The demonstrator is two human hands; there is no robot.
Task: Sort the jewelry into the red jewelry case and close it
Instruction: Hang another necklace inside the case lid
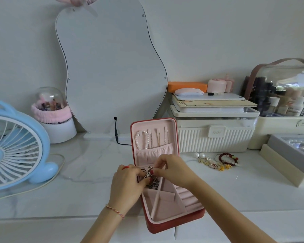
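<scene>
Two bare forearms enter from the bottom of the frame, with no sleeves showing. The left hand (128,181) has a thin braided cord bracelet (114,210) in pink, red and pale strands around its wrist, low centre-left. The right hand (172,168), at centre, has a bare wrist. Red polish shows on several fingernails of both hands.

Both hands together, left hand (128,181) and right hand (172,170) pinching.

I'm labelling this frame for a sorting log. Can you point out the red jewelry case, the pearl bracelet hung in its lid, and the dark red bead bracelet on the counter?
Red jewelry case (174,226): head view, front outer wall.
Pearl bracelet (138,142): head view, left strand.
Dark red bead bracelet (221,159): head view, left arc.
</scene>
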